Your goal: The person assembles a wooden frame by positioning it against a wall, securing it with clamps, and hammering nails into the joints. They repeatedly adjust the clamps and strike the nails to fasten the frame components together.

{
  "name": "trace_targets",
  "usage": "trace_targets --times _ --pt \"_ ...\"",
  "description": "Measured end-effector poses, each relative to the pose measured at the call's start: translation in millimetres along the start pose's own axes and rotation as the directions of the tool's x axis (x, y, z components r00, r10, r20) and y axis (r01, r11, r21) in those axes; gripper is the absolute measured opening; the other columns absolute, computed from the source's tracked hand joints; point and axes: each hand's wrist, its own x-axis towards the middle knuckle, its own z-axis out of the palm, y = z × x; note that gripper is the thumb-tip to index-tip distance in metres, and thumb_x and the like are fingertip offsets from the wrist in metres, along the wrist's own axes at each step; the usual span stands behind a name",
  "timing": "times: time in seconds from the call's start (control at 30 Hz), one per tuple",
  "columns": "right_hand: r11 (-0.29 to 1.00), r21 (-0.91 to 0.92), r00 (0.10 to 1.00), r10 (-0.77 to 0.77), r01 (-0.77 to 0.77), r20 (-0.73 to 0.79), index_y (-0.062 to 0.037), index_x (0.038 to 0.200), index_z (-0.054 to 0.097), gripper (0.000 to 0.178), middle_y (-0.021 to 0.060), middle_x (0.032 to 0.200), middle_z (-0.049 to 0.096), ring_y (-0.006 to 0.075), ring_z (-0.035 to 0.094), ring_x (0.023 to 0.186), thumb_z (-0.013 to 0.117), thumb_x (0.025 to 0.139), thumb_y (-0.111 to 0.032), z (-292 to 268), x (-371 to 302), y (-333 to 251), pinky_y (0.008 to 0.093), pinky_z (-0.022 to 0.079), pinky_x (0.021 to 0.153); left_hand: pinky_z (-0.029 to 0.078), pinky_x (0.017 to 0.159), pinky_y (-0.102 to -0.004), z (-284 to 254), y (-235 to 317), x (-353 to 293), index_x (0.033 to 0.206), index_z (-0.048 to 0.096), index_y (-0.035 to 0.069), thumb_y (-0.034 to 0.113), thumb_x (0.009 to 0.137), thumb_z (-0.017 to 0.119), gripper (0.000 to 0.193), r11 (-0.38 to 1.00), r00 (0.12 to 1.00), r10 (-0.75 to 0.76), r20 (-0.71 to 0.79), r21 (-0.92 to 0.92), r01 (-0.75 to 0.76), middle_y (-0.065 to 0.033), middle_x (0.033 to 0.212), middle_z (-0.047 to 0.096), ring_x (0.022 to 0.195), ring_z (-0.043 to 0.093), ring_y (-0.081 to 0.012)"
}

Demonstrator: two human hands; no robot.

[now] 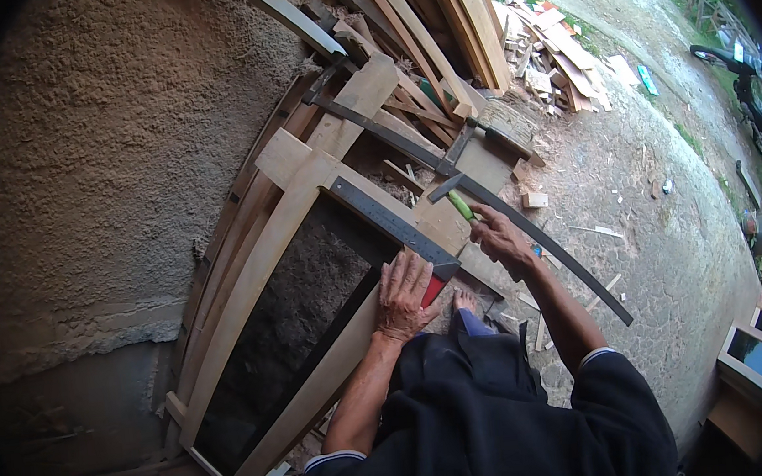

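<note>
Leaning against the far-left wall, the wooden frame carries a steel square at its right corner. The left hand presses flat, fingers spread, on the square; the right hand grips a green-handled hammer just right.

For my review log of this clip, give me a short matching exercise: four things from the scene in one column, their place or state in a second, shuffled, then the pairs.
Things:
1. left hand
2. right hand
3. steel square
4. motorbike

Places or states:
A. parked far off at the right edge
B. pressed flat near the corner of the wooden frame
C. gripping the green-handled hammer
D. lying across the frame's corner

Pairs: 1-B, 2-C, 3-D, 4-A
</note>
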Motion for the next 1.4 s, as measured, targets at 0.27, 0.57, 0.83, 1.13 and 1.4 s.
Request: trace_targets --times 0.27,0.57,0.83,1.13,1.4 --pt "0.971 -0.199 0.987 -0.114 0.135 0.111 -0.0151 0.152 0.047 0.050 -0.0016 0.072 0.053 0.0090 0.048 0.065 0.054 0.102 -0.020 -9 35 -18 0.0286 0.042 0.058 0.025 0.118 -0.0621 -4 -20 -39 0.141 0.056 0.008 0.042 0.078 0.075 0.074 1.000 0.999 0.002 -0.040 -0.024 -0.003 -0.0181 0.153 0.047 0.146 0.037 -0.0419" --pt "0.908 -0.383 0.983 -0.134 0.172 0.124 -0.0125 0.148 0.050 0.047 0.0157 0.124 0.069 0.0193 0.064 0.112 0.055 0.102 -0.018 2 44 -12 0.0330 0.047 0.097 0.026 0.117 -0.0638 -2 -21 -37 0.139 0.059 0.006 0.045 0.081 0.071 0.070 0.999 0.998 0.008 -0.065 -0.031 -0.010 -0.0191 0.151 0.050 0.146 0.036 -0.0439" --pt "0.966 -0.242 0.991 -0.111 0.091 -0.070 -0.0146 0.149 0.050 0.047 0.0042 0.092 0.066 0.0108 0.058 0.080 0.057 0.103 -0.018 -4 48 -4 0.0277 0.047 0.072 0.027 0.117 -0.0635 -1 -22 -37 0.137 0.059 0.006 0.041 0.080 0.073 0.069 0.999 0.997 0.004 -0.075 -0.049 -0.007 -0.0193 0.151 0.050 0.145 0.038 -0.0443" --pt "0.910 -0.358 0.976 -0.170 0.209 0.138 -0.0167 0.150 0.049 0.047 -0.0003 0.093 0.054 0.0081 0.047 0.079 0.056 0.104 -0.018 -5 49 -10 0.0257 0.039 0.069 0.027 0.116 -0.0643 0 -22 -37 0.137 0.059 0.006 0.041 0.079 0.073 0.069 0.998 0.997 0.006 -0.076 -0.060 -0.011 -0.0192 0.151 0.050 0.145 0.038 -0.0446" --pt "0.899 -0.408 0.987 -0.156 0.159 0.040 -0.0169 0.148 0.052 0.046 0.0115 0.112 0.072 0.0210 0.067 0.101 0.057 0.102 -0.020 11 41 -13 0.0341 0.051 0.088 0.027 0.116 -0.0646 0 -23 -39 0.136 0.060 0.005 0.041 0.079 0.074 0.069 0.997 0.998 -0.005 -0.061 -0.075 0.000 -0.0199 0.150 0.050 0.144 0.039 -0.0451"
